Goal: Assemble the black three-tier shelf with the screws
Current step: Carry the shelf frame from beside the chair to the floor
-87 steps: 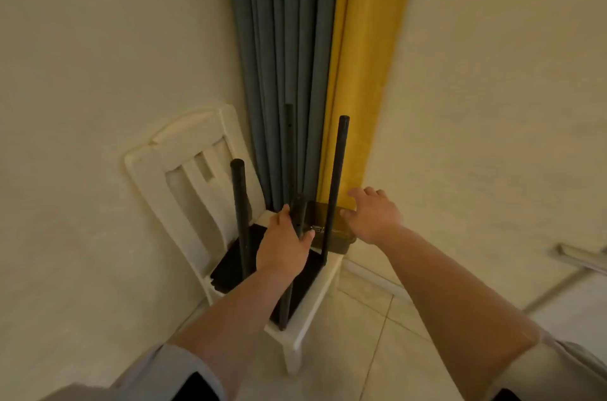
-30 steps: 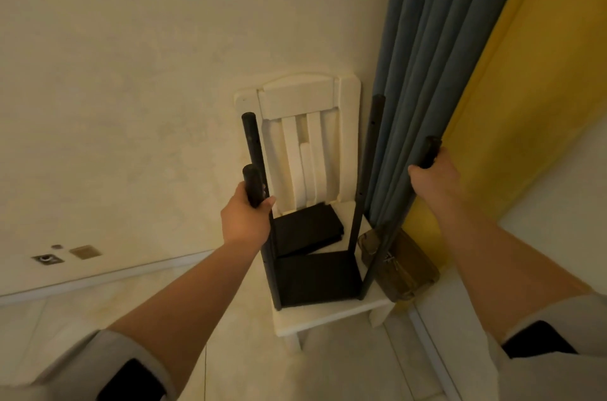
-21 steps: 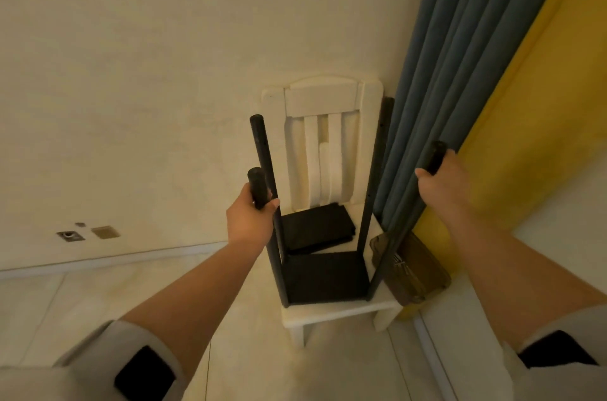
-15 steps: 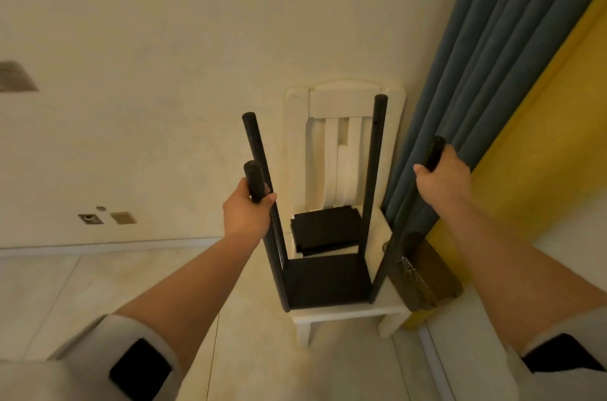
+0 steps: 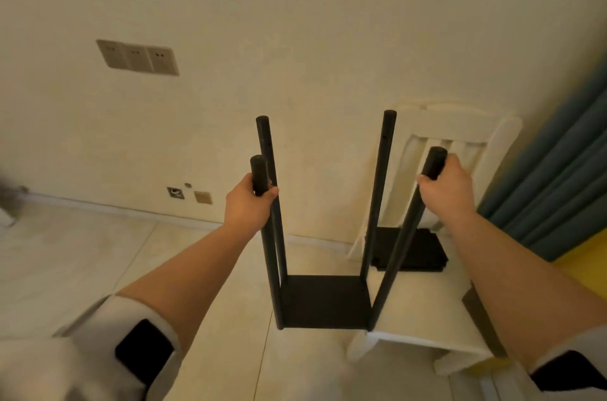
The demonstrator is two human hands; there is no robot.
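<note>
Readable text: none in the head view.
Socket panel (image 5: 138, 57): plain faces on the wall, with small dark slots only; no lettering legible.
Shelf frame (image 5: 323, 300): plain black poles and board, without label, brand or number.
Chair (image 5: 460, 128): plain white surface, unmarked.
Low wall plates (image 5: 189, 195): too small and blurred for any marking to be made out.

white chair (image 5: 437, 302), blue curtain (image 5: 558, 190), wall sockets (image 5: 138, 57)
</note>
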